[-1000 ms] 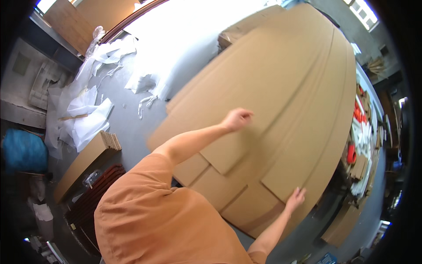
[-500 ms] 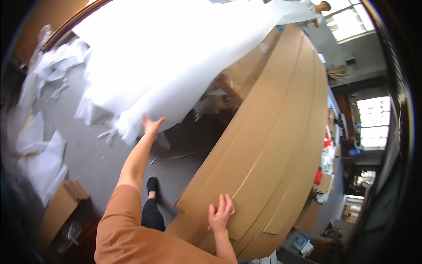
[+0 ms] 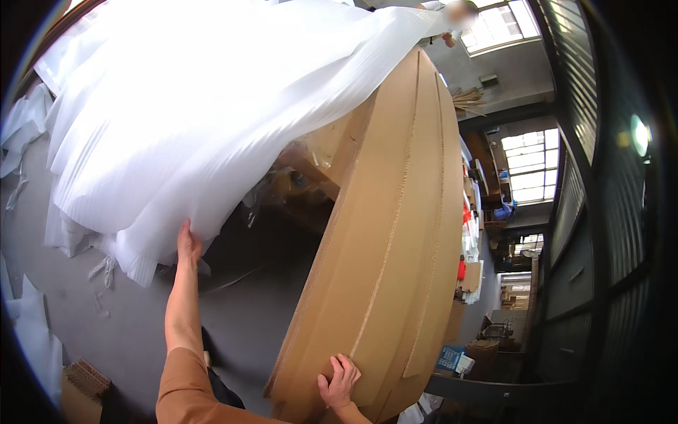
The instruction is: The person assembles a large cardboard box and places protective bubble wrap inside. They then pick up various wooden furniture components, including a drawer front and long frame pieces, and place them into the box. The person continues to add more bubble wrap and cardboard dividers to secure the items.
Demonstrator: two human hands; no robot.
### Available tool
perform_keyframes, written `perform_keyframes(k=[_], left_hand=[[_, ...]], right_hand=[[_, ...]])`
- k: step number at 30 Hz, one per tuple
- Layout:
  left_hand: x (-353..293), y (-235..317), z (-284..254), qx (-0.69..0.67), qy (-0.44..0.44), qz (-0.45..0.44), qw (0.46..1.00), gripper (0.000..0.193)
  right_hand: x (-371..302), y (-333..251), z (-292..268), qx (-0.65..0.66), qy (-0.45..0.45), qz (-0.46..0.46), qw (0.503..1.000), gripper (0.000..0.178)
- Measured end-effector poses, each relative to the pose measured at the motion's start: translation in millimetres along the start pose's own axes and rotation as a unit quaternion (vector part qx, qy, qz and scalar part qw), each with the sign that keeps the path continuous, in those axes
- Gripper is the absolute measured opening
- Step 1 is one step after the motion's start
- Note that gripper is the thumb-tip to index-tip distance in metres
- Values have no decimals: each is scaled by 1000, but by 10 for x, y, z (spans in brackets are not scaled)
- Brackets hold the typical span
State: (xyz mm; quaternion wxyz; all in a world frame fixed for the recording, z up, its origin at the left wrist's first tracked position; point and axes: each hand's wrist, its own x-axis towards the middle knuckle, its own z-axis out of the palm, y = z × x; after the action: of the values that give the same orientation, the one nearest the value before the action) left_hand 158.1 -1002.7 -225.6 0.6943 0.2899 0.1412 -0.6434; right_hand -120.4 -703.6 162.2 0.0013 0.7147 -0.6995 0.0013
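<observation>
A large sheet of white packing foam (image 3: 176,120) fills the upper left, hanging in folds. My left hand (image 3: 188,244) is closed on its lower edge, arm stretched forward; some of its fingers are hard to make out against the foam. My right hand (image 3: 340,381) lies on the near end of long brown cardboard sheets (image 3: 381,233), its fingers slightly bent and apart, holding nothing. The cardboard lies in overlapping layers running away from me. At the far end, another person's hand (image 3: 448,39) is near the foam's far corner.
Below the foam, a wooden frame (image 3: 314,177) and clear plastic show in shadow. Foam scraps (image 3: 35,339) and a cut cardboard piece (image 3: 81,396) lie on the grey floor at the left. Beyond the cardboard's right side are stacked materials (image 3: 472,275) and windows.
The foam's near edge and my left hand have shifted left and down in view. My right hand stays on the cardboard. The whole view has swung to the right.
</observation>
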Motion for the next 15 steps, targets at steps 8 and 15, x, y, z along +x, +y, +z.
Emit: perform_keyframes(k=[8,15], left_hand=[[-1077,445,956,32,-27,-55,998,51],[-3637,774,2624,-3,-168,-105,980,56]], right_hand=[[-97,13,-61,4,19,12,1000,49],[-110,-11,-257,263,64,27,962,48]])
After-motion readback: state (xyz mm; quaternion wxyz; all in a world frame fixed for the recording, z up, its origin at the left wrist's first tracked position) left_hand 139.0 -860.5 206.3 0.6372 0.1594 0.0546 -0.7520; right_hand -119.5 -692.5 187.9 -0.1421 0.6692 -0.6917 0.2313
